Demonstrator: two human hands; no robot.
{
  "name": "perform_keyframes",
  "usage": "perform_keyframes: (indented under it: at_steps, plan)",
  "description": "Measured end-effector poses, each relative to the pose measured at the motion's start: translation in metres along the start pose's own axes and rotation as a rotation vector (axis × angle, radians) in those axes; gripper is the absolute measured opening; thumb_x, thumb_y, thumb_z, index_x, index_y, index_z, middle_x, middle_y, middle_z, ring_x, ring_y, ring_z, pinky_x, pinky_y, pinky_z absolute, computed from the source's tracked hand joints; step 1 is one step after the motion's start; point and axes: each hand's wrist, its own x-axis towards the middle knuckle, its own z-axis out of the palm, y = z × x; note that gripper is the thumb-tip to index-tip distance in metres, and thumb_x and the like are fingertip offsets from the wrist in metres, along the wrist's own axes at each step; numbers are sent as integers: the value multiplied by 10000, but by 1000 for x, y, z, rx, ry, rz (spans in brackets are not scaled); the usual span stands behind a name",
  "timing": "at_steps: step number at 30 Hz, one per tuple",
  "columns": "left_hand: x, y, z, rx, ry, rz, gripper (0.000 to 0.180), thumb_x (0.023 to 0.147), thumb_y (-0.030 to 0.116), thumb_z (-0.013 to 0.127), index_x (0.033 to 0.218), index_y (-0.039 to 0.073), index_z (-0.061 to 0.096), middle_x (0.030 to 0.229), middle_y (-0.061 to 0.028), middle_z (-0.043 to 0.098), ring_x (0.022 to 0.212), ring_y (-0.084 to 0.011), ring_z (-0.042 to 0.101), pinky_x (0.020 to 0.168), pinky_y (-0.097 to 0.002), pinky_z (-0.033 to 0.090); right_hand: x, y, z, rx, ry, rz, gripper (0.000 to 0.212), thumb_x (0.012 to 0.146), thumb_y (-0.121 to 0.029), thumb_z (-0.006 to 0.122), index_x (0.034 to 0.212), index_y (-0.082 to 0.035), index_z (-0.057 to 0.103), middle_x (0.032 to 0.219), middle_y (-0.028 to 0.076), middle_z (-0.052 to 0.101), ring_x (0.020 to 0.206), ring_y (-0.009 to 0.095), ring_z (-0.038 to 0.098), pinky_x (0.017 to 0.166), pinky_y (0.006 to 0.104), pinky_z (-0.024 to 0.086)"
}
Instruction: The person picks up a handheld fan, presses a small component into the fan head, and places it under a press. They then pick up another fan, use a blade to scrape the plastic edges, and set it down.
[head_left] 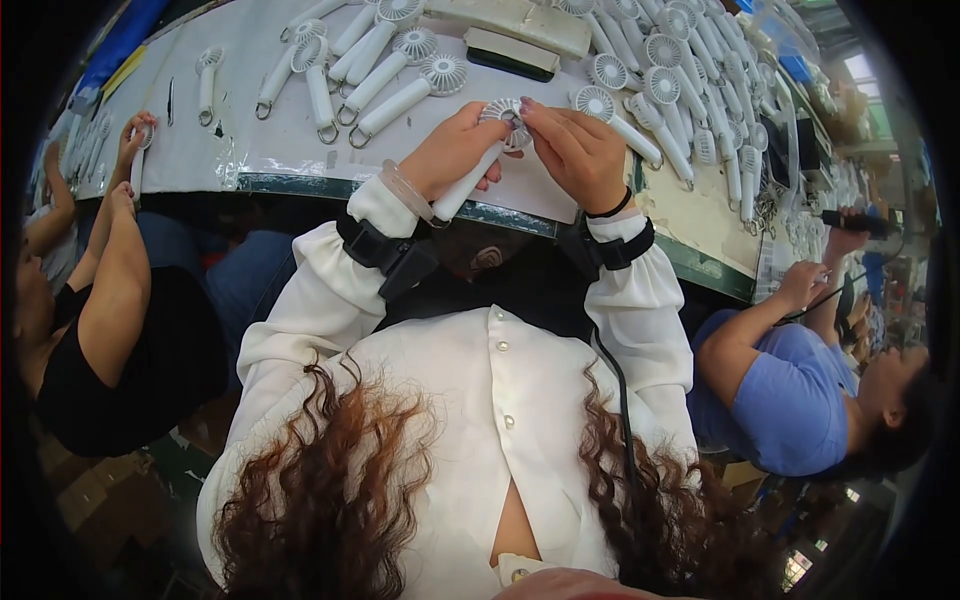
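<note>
A white handheld fan (468,186) is tilted in front of me, its round grille head up and its handle slanting down to the left. My left hand (448,152) is closed around it just below the head, thumb laid across the front. With fingers pinched together, my right hand (582,158) grips the head's right rim; whether a small part sits between those fingertips is hidden. Close beyond my left hand lies another white fan (405,105) with a metal ring at its handle end. A further fan (622,124) lies just past my right hand.
Several white fans (318,95) lie on the white tabletop (265,150) to the left. A large pile of fans (700,85) covers the right side. A dark-fronted tray (510,55) stands at the back. Co-workers sit on both sides; the right one holds a black tool (855,222).
</note>
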Motion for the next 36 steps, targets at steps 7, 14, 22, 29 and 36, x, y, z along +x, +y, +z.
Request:
perform_keyframes:
  at_steps: [7,14,22,29,36]
  plan:
    - [-2,4,2,26,56,-57,261,984,247,434,1159,58,475,960,-76,634,627,-90,563,503,-220,481,1,3,0,17,-19,-65,308,721,46,711,1005,-63,661,988,77,711,801,231,689,636,288,552]
    - [-3,-1,2,133,131,8,330,928,257,522,1171,43,457,955,-78,635,653,-108,590,526,-246,501,7,4,0,87,-63,32,242,730,-44,732,959,-101,679,875,39,709,744,206,674,608,294,533]
    - [-2,1,4,190,177,48,381,901,260,574,1173,25,447,946,-82,634,664,-125,609,536,-266,514,11,-1,-2,97,-75,84,244,737,-46,734,972,-99,690,823,62,701,714,215,668,590,301,524]
    - [-1,-2,3,195,168,71,358,920,254,563,1181,26,469,957,-71,629,671,-119,608,548,-255,519,4,-3,3,89,-86,193,242,741,-44,731,973,-98,689,830,70,701,712,220,669,584,300,523]
    - [-10,11,5,-11,43,-35,279,964,231,476,1158,33,511,903,-55,618,632,-107,585,551,-223,509,1,8,-3,75,-62,36,231,740,-50,717,964,-92,676,866,51,706,744,212,674,595,296,537]
